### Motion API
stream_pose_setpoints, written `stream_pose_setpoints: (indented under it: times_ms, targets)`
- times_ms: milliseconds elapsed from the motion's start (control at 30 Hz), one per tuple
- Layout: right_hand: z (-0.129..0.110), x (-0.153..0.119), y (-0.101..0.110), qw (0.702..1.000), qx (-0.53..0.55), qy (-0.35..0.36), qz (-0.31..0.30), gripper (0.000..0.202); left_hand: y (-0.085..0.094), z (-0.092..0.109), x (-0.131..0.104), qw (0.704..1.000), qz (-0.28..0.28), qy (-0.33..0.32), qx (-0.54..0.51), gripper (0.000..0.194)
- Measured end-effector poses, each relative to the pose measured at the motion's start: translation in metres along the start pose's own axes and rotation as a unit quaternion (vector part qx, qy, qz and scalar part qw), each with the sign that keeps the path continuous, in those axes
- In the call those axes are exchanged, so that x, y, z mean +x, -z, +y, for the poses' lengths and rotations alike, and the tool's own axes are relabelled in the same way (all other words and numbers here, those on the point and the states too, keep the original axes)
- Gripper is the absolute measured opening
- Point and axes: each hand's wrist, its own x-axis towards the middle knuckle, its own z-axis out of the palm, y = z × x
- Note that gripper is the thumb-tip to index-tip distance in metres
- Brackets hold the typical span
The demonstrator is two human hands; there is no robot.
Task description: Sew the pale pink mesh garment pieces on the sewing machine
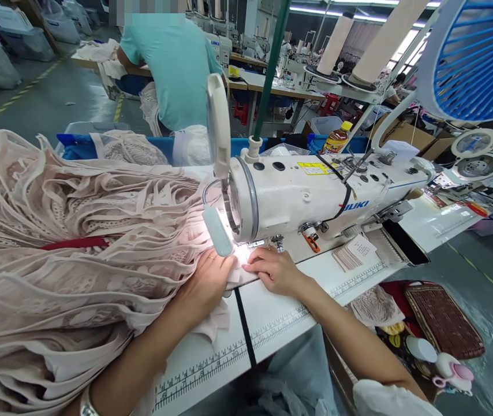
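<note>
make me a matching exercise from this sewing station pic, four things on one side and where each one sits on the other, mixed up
Things:
1. left hand
2. right hand
3. bottle
4. stack of labels

Places:
A. behind the sewing machine
B. on the table, right of the needle
C. flat on the pink fabric
D. fingertips by the presser foot

Pairs: 1-C, 2-D, 3-A, 4-B

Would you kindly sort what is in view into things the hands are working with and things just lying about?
In use:
left hand and right hand, flat on the pale pink fabric piece
sewing machine
machine lamp

Lying about:
stacked pink garments
label stack
drink bottle
thread cones
blue fan
woven mat
</note>
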Motion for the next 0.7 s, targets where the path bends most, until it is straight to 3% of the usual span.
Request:
stream_pose_setpoints:
  times_ms: [300,500,700]
  targets:
    - [0.0042,-0.0051,-0.0021,0.999,-0.028,-0.010,-0.026,0.038,-0.0020,-0.0027,-0.0001,0.998,0.017,-0.031,0.044,0.029]
    - [0.0062,-0.0063,0.0005,0.999,-0.012,0.005,-0.049,0.040,-0.0002,-0.0014,0.0007,0.998,0.010,-0.026,0.053,0.035]
    - [0.0041,-0.0031,-0.0019,0.999,-0.029,-0.007,-0.029,0.040,0.0005,-0.0011,0.0026,0.998,-0.016,0.001,0.053,0.037]
